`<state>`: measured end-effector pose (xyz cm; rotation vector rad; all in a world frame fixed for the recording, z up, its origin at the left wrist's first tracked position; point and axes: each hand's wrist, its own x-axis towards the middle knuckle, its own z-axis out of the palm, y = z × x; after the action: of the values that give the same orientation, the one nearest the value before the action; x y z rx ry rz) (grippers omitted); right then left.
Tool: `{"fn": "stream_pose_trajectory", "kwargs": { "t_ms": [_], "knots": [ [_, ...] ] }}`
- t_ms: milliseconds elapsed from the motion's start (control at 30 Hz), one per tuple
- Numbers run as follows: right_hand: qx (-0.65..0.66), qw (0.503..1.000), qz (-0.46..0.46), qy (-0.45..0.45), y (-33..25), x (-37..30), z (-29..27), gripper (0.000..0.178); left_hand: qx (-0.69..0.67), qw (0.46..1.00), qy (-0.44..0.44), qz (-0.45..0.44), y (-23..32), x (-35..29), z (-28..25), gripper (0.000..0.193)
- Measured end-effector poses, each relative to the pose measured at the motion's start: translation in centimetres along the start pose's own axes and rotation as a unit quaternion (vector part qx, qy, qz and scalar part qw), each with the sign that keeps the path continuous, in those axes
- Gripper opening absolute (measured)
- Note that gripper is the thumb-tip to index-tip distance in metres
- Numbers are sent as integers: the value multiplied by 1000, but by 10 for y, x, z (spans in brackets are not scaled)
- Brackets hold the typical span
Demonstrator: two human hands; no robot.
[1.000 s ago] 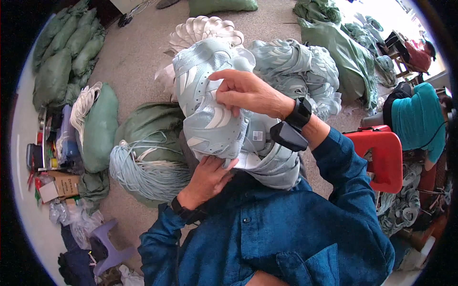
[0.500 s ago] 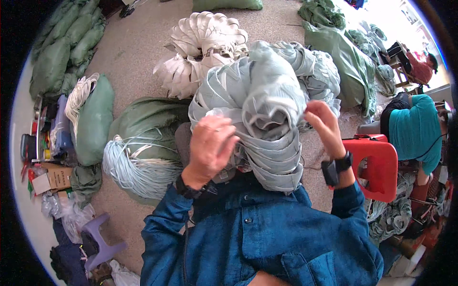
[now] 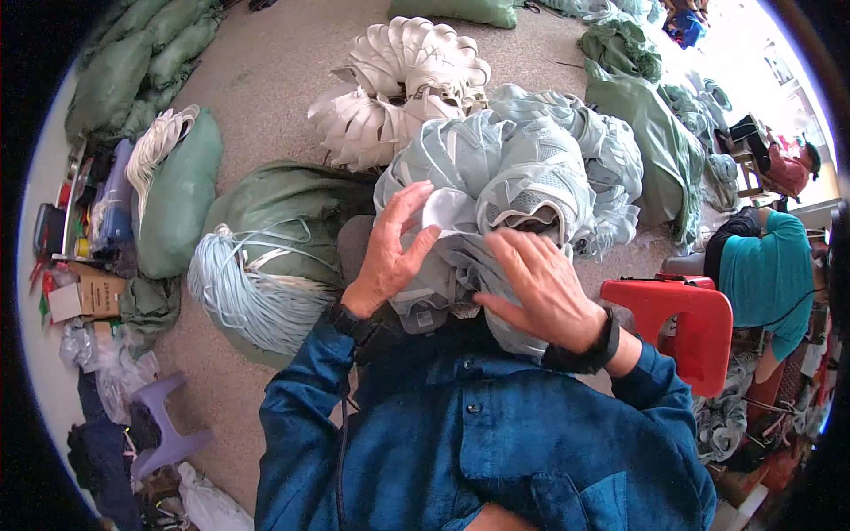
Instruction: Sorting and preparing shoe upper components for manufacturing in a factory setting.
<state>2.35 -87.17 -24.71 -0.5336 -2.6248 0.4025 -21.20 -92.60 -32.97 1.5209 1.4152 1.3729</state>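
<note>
A big bundle of pale grey-blue shoe uppers point(image 3: 536, 173), nested in rows, lies in front of my body. My left hand point(image 3: 390, 257) is at its near left side, thumb and fingers apart, beside a smooth white patch point(image 3: 447, 211) among the uppers. Over the near end of the bundle is my right hand point(image 3: 549, 292), palm down with its thumb away from the fingers. It hides part of the grey uppers below. Whether either hand touches the material I cannot tell. Neither appears to grip anything.
Beyond lies a coil of cream-white uppers point(image 3: 412, 75). A green sack point(image 3: 266, 212) with pale blue laces point(image 3: 257, 292) stands left, a red plastic stool point(image 3: 673, 327) right. Two people sit farther right, one in a teal shirt point(image 3: 766, 274). A purple stool point(image 3: 168, 425) stands lower left.
My right hand has moved left and down over the near end of the bundle. My left hand has shifted slightly right, its thumb further apart. The near row of uppers has been moved or folded down.
</note>
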Motion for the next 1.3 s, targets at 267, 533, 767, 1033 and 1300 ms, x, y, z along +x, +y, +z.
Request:
{"fn": "stream_pose_trajectory", "kwargs": {
  "t_ms": [267,533,767,1033,1300],
  "knots": [
    [-4,968,91,-234,25,14,57,40,-222,973,26,-50,-10,4,13,45],
    [169,971,77,-151,49,20,3,26,-68,994,-32,-85,-40,-28,1,36],
    [248,951,179,35,19,75,-98,21,112,987,-109,47,23,15,-30,42],
    [227,972,55,11,27,129,-66,26,-69,932,-331,-131,40,41,-58,48],
    [411,883,197,108,87,128,-57,25,50,937,-337,-74,48,47,-44,57]
  ]
}}
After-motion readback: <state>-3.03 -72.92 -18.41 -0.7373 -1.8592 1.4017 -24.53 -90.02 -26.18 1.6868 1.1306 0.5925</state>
